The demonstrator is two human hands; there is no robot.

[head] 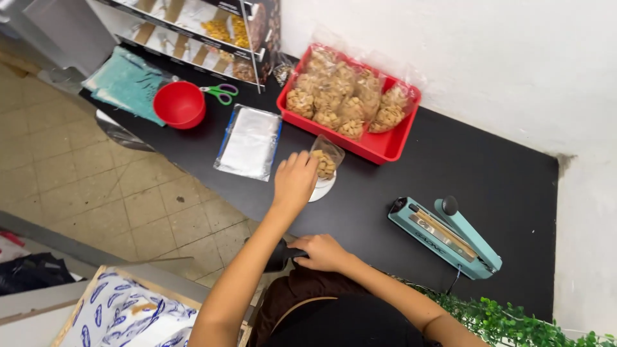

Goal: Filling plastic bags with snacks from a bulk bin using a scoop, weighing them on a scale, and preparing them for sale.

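My left hand (294,180) reaches across the black table (463,173) and grips a small clear bag of nuts (326,158). The bag stands on a small white round scale (323,187). My right hand (321,251) rests at the table's near edge with its fingers closed on a dark object (277,255) that is partly hidden. Behind the bag stands a red tray (379,145) filled with several clear bags of nuts (340,96).
A teal heat sealer (447,236) lies at the right. A stack of empty clear bags (249,141), a red bowl (179,104), scissors (222,92) and a teal cloth (125,83) are at the left. A display rack (193,29) stands behind; green leaves (514,321) at bottom right.
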